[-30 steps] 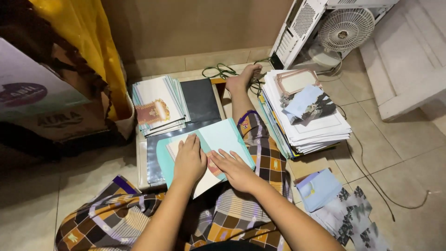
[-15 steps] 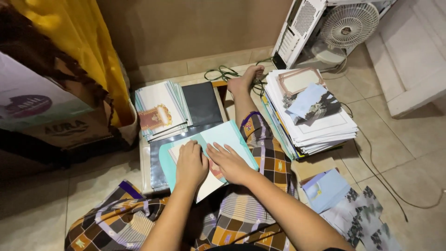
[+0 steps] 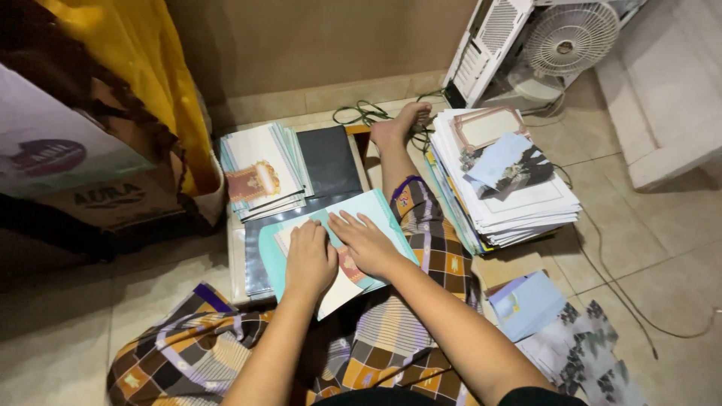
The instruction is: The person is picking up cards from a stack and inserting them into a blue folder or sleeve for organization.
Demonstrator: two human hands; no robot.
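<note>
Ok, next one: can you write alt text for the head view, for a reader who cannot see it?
A person seated on a tiled floor presses the left hand and right hand flat on a white card lying on a teal folder. Stacks of printed cards and papers lie at either side, with a white fan behind.

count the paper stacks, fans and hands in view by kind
paper stacks: 2, the left stack and the right stack
fans: 1, the white fan
hands: 2, the left hand and the right hand, both flat on the teal card
total: 5
</note>
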